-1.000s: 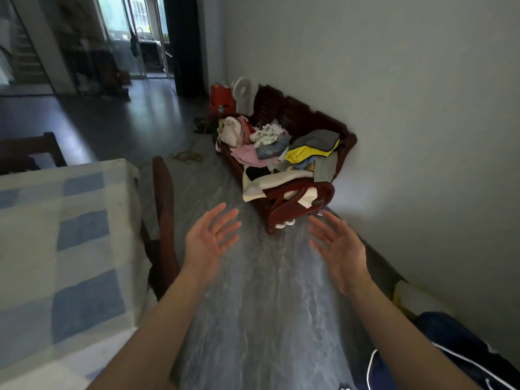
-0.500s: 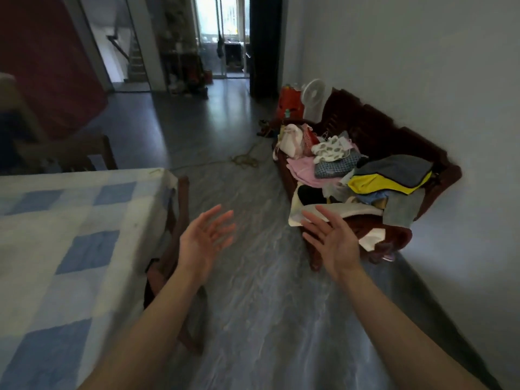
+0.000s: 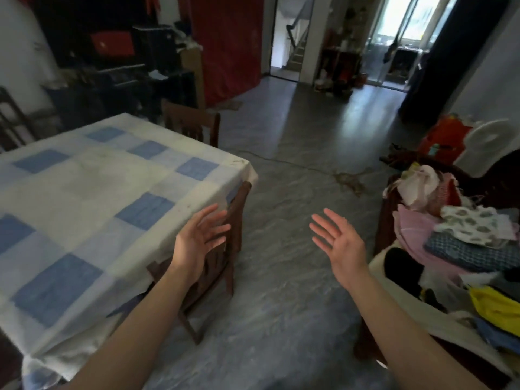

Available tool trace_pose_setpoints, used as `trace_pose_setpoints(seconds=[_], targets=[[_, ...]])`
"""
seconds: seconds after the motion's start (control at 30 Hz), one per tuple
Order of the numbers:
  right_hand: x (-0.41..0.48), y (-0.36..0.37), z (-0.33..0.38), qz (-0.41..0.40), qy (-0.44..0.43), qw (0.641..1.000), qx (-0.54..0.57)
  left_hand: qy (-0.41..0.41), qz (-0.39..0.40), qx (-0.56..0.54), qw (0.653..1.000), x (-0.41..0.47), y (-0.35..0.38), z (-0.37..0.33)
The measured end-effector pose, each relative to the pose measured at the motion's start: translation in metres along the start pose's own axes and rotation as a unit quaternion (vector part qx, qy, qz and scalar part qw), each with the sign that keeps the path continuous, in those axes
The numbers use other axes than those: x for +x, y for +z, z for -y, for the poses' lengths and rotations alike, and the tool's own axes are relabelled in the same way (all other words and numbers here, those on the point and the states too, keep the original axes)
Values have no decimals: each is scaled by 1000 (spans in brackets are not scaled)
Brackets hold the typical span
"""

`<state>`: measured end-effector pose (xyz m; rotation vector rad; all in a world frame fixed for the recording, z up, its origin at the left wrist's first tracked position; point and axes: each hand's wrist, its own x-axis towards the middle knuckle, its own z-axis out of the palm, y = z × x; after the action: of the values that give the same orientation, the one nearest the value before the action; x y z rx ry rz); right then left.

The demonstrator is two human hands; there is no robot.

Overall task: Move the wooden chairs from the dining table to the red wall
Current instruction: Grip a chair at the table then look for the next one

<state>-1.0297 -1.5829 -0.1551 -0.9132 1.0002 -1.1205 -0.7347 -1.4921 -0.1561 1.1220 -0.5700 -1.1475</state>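
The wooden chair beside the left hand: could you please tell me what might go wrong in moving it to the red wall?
1. The tablecloth drapes over the top of the chair, so pulling it out may drag the cloth.
2. A cord lies on the floor toward the red wall; feet or chair legs could catch on it.

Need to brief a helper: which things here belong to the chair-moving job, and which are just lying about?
Job: near chair, far chair, table, red wall, left hand, right hand.
Lying about: bench, clothes, fan, cord.
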Motion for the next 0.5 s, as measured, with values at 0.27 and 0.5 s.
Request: trace_pose_setpoints(seconds=[0.27, 0.5], targets=[[119, 51, -22, 117, 44, 986, -107, 45, -130, -10, 990, 51, -30, 22], [202, 101, -34, 212, 47, 962, -164, 101, -246, 13, 964, 41, -54, 12]])
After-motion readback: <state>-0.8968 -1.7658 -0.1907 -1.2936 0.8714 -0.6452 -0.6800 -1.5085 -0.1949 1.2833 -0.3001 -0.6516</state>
